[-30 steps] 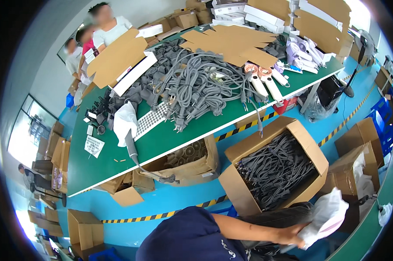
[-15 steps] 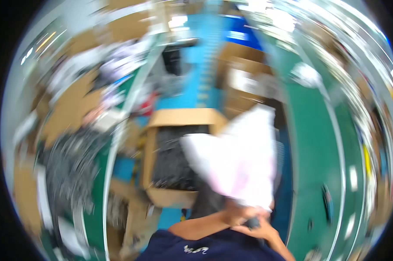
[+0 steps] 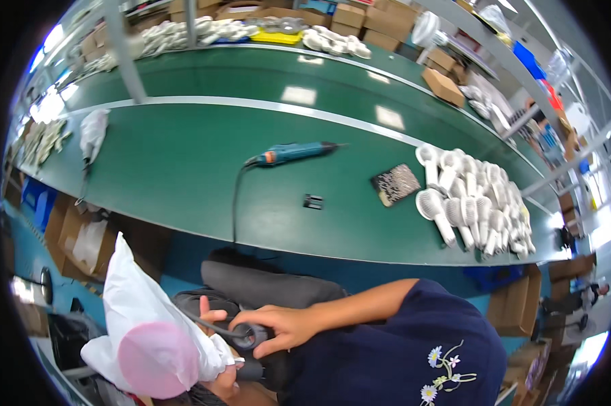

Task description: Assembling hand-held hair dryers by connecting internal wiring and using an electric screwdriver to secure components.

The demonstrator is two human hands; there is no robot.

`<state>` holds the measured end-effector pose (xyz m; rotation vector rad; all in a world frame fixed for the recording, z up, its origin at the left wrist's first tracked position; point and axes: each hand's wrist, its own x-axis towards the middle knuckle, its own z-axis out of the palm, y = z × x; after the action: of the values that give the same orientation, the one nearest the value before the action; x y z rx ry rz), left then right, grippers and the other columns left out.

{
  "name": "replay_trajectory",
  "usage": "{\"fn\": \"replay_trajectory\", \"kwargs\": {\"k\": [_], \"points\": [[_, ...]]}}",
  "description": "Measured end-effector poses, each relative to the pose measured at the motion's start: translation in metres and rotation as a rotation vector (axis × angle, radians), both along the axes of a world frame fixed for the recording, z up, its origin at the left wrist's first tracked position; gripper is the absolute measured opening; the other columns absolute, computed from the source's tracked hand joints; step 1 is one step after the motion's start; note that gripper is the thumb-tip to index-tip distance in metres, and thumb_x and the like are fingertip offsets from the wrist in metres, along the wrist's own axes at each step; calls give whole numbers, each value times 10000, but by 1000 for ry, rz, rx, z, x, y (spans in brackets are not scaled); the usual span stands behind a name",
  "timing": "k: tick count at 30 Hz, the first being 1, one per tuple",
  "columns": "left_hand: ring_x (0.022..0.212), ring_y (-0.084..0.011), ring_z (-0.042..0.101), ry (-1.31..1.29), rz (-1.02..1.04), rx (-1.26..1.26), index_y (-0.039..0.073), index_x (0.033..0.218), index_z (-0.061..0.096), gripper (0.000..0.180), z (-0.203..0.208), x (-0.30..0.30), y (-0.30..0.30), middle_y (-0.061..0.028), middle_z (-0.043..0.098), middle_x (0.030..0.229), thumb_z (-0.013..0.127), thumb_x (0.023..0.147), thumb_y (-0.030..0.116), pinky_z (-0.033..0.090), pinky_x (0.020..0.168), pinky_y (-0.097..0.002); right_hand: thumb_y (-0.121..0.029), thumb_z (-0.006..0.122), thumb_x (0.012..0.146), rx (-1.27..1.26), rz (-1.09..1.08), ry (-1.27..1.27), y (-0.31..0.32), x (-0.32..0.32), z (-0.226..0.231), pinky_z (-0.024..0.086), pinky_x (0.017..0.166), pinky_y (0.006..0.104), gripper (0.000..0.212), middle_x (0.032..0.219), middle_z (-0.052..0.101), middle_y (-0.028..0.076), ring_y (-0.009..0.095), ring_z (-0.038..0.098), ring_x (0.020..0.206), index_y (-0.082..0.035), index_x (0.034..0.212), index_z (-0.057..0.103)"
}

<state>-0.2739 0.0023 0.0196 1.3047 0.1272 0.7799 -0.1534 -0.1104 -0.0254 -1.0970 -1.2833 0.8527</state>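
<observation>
Two closed grips: left hand (image 3: 225, 383) has white bag (image 3: 143, 304), right hand (image 3: 282, 328) grey ring (image 3: 257, 334); seems a ring-placing step, needing care next.

Navy short-sleeved top (image 3: 380, 345), white floral embroidery (image 3: 434, 356), dark grey trousers (image 3: 272, 281)

We had a green table (image 3: 170, 162) in front of us, with a teal power screwdriver (image 3: 295, 153) lying near its middle and a small black piece (image 3: 313, 201) nearer our edge. To the right, we saw a small tray of tiny pale pieces (image 3: 395, 185) beside a heap of white round-headed handles (image 3: 478, 203). Farther back, we noticed a yellow tray (image 3: 276, 37), and an open cardboard box (image 3: 512, 311) stood below the table's right end
</observation>
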Motion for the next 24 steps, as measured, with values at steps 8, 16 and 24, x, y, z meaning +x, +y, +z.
{"fn": "replay_trajectory", "kwargs": {"k": [8,16,24], "points": [[1313,-402,381,161,-244,340,-29,1321,449,572,-10,15,30,-268,483,1340,556,854,283,227,1095,-486,-383,622,904,1,-111,373,-8,53,46,450,795,307,549,1029,533,112,143,540,929,-15,1232,381],[821,-234,554,-87,-237,-457,-75,1048,528,430,-55,60,-37,-183,558,984,601,659,93,470,698,-329,-375,619,898,135,-218,291,3,90,95,487,767,324,524,965,587,131,186,575,920,-18,1211,396],[548,-158,458,-102,-229,-769,34,841,494,147,-68,73,-50,-47,461,655,552,709,59,380,496,-276,-285,579,937,161,-463,-214,-16,132,91,509,706,326,378,1014,611,117,194,627,808,-36,1182,434]]}}
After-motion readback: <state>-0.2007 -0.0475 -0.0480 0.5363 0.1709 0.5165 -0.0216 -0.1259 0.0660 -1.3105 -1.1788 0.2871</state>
